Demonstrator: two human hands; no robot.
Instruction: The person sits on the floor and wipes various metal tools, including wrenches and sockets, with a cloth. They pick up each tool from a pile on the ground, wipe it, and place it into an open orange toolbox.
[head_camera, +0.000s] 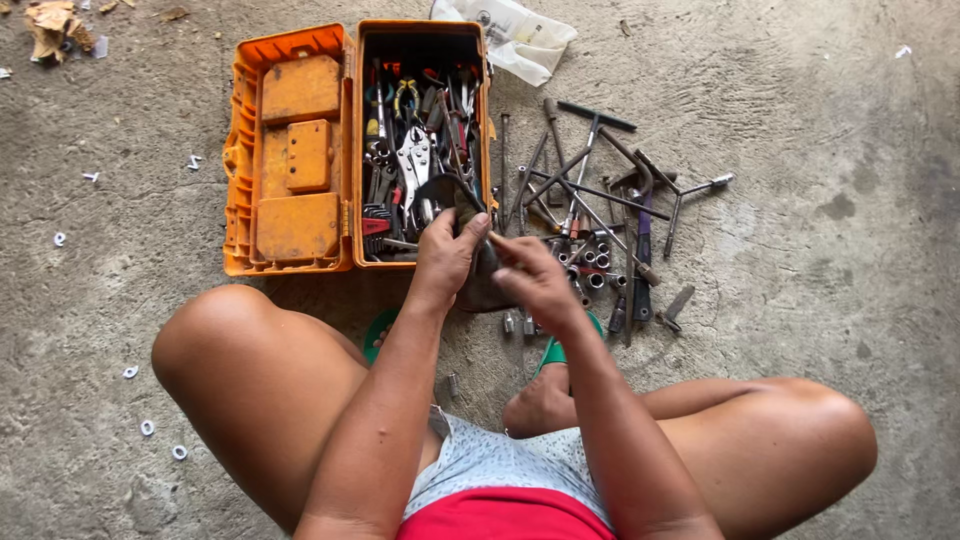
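seen from above, a person squats on a concrete floor (800, 150). an open orange toolbox (300, 150) full of tools lies at left. in the middle, the left hand (445, 255) has its grip closed on a dark rag (470, 240), touching the right hand (535, 280), whose fingers pinch something too small to tell. loose wrenches (600, 190) and sockets (590, 265) lie at right.

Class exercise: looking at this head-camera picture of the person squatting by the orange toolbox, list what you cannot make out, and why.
- Head view: what the right hand pinches is hidden by its fingers.
- The dark cloth in the left hand is partly covered by both hands.
- Deep toolbox contents: shadowed, overlapping.
- Small sockets: too small to tell sizes.
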